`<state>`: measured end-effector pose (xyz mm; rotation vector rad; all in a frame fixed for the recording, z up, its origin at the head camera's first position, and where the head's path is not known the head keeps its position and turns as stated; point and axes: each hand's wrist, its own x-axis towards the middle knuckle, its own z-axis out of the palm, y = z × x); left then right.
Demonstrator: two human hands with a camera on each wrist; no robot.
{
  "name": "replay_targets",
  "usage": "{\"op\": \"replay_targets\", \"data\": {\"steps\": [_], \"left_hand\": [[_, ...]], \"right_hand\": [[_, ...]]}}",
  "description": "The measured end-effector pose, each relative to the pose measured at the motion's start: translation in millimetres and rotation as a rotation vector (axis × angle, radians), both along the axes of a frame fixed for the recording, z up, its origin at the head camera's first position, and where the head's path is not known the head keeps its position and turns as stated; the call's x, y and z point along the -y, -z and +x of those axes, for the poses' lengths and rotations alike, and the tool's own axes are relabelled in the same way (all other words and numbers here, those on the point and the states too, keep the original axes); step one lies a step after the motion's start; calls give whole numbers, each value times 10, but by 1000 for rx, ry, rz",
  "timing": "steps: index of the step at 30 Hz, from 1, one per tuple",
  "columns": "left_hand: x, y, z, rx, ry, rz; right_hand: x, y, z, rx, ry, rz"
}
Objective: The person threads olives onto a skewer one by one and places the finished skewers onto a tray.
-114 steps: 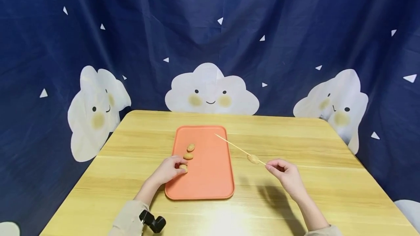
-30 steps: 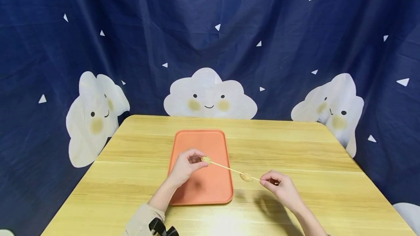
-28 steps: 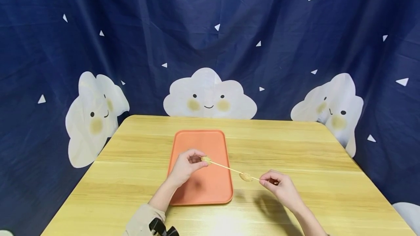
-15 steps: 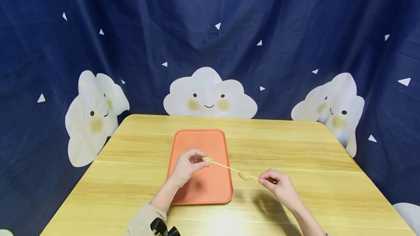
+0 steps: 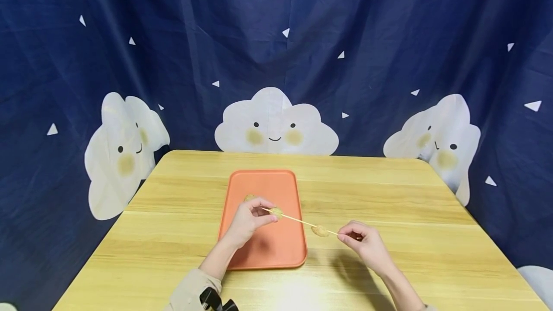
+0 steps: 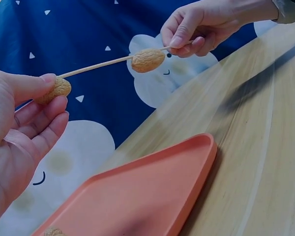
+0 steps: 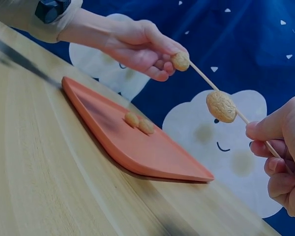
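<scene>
Gripping the skewer (image 7: 203,75) in your right hand (image 5: 362,245), one puff (image 5: 320,231) threaded, you pinch another puff (image 5: 277,212) in your left hand (image 5: 243,224); two puffs (image 7: 146,126) remain on the tray (image 5: 270,184).

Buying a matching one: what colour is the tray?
The tray is coral orange, clearest in the head view.

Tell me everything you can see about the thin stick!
The stick is thin, straight and pale tan, and looks wooden. It's held in the air, partly above the orange tray. The right hand pinches it near one end. Close by, a brown, wrinkly lump sits on it. Near the other end, the left hand holds a second lump on it.
</scene>
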<state>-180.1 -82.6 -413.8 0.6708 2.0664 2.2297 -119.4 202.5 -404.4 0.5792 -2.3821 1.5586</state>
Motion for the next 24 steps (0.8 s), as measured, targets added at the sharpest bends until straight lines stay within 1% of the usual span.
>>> {"op": "replay_targets", "data": {"steps": [5,13,15,21,24], "left_hand": [[-28,10,3,-2,23,33],[-64,34,3,5,45,75],[-69,30,4,8,51,81],[-88,16,8,3,52,84],[-109,8,14,12,59,90]], "right_hand": [[27,9,-17,-1,-9,-12],[55,-3,-18,2,2,-20],[48,25,-35,-1,1,-23],[-11,172,-119,17,-3,-28],[1,135,-99,22,-3,-32]]}}
